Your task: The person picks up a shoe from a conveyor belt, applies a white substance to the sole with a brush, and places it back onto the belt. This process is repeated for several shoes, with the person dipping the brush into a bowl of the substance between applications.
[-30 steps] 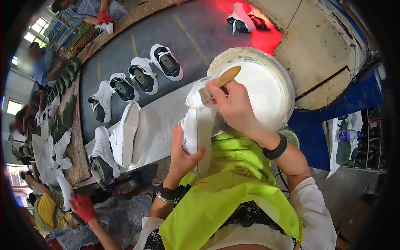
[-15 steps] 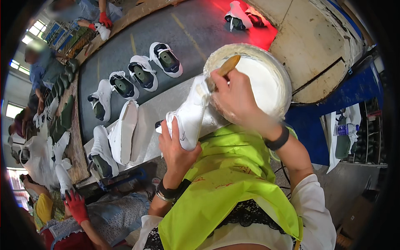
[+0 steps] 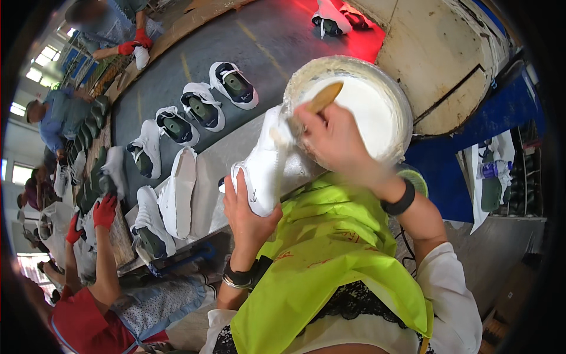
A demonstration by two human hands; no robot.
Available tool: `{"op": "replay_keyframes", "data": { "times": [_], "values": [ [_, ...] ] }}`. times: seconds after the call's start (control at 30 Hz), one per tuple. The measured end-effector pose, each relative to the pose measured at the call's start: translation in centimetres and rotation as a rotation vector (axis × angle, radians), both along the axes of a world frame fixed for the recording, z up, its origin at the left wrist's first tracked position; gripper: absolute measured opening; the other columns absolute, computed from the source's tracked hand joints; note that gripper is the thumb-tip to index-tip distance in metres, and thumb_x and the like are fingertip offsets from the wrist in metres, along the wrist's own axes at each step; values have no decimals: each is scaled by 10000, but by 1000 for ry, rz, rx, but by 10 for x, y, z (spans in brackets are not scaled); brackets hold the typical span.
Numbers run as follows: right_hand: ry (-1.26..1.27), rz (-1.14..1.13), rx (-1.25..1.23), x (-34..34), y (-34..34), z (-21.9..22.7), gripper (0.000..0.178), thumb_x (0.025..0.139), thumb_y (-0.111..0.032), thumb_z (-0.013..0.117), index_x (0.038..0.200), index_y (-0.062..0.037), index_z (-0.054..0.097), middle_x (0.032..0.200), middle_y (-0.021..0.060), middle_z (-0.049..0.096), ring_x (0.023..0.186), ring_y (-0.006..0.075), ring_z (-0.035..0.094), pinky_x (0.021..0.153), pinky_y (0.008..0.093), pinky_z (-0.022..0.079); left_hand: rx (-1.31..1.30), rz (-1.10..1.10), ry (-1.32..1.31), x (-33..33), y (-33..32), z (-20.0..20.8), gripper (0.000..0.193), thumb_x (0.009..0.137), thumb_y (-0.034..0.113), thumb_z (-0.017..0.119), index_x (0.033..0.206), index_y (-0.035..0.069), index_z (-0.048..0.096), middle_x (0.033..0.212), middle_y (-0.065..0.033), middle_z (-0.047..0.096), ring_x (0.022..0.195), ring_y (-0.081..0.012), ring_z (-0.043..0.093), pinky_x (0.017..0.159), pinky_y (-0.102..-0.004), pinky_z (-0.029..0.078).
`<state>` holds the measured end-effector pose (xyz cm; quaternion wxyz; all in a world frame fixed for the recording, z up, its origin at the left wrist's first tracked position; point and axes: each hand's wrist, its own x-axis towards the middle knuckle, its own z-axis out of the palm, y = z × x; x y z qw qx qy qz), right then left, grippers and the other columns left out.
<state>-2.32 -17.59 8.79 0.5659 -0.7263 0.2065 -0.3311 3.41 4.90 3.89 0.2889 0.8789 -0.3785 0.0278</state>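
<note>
My left hand (image 3: 250,221) is closed around the heel end of a white sneaker (image 3: 263,168), which is tilted with its toe pointing away from me. In my right hand (image 3: 337,141) is a brush with a wooden handle (image 3: 326,96). Its bristles, mostly hidden by my fingers and blurred, are at the toe end of the sneaker. Right behind my right hand stands a round tub (image 3: 404,115) of white liquid (image 3: 371,109), its rim crusted with residue. To the left, a white sneaker lying on its side (image 3: 178,194) shows its pale sole, beside another sneaker (image 3: 154,221).
A dark conveyor belt (image 3: 265,29) carries several white sneakers with green inserts, one pair (image 3: 330,20) under red light. A metal ledge (image 3: 215,159) borders it. Co-workers in red gloves (image 3: 106,210) work at the left and far side. A pale, stained machine cover (image 3: 430,65) is right.
My brush hand has shifted slightly along the sneaker's toe. The near co-worker's gloved hands have moved up toward the belt, with a white shoe now beside it. The sneakers beside me have hardly moved.
</note>
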Motion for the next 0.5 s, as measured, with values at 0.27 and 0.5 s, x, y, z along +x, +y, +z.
{"op": "replay_keyframes", "data": {
  "times": [0.27, 0.5],
  "values": [
    [-30, -150, 73, 12, -2, -5, 281, 944, -199, 553, 989, 70, 618, 759, 171, 642, 682, 220, 597, 664, 341, 472, -399, -160, 1031, 12, 11, 34, 856, 711, 73, 696, 1461, 3, 288, 1360, -130, 462, 1192, -183, 498, 1004, -310, 376],
    [101, -10, -69, -16, 12, 5, 255, 945, -184, 538, 946, 63, 603, 710, 190, 613, 638, 282, 596, 608, 349, 460, -588, -87, 1252, 14, 17, 31, 823, 758, 53, 650, 1475, -15, 250, 1339, -123, 484, 1191, -195, 509, 990, -312, 401]
  ]
}}
